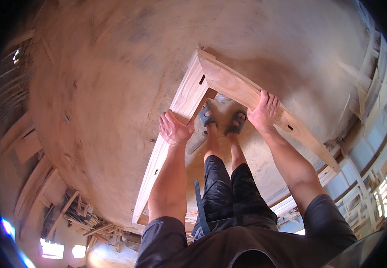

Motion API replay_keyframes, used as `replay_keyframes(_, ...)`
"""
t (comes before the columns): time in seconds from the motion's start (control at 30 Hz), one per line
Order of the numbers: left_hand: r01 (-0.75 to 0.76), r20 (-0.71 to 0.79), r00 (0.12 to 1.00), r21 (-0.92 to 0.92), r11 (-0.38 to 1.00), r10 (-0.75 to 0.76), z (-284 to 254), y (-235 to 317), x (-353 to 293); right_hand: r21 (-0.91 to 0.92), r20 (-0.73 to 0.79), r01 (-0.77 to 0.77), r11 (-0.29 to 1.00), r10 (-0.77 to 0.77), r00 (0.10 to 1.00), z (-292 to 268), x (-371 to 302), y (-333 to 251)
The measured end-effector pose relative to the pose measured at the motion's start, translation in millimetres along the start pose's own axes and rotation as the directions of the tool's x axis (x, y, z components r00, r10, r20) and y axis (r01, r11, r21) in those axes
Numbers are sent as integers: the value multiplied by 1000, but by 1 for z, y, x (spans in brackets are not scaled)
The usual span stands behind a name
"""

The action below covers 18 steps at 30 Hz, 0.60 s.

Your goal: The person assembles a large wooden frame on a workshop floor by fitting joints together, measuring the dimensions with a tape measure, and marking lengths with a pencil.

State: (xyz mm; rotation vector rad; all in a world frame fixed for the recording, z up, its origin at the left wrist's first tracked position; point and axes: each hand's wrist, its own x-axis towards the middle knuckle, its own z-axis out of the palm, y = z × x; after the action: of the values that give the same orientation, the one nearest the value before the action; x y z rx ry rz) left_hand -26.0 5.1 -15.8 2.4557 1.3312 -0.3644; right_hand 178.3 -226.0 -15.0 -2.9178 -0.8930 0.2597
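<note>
Two long pale boards meet at a mitred corner and form a wooden frame [230,83], its corner pointing away from me. Dark slots show in both boards. My left hand [175,128] is closed around the left board, partway down from the corner. On the right board, my right hand [265,111] grips with its fingers over the outer edge, just above a slot. My forearm covers part of the left board, and the frame's near side is mostly hidden behind my body.
My sandalled feet [207,117] stand on the dusty brown floor [113,89], seen between the boards. A short wood offcut [196,146] lies near them. Scrap timber [86,219] is heaped at the lower left, with more planks [365,80] along the right side.
</note>
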Motion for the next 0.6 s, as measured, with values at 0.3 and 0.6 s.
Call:
replay_keyframes(0.3,-41,-35,999,-57,998,39,-8,-3,0,-64,8,23,998,-22,1000,0,-1,-4)
replay_keyframes(0.6,-45,-38,998,-93,995,41,-9,-2,1,-108,-21,44,993,-47,999,1,-2,-3)
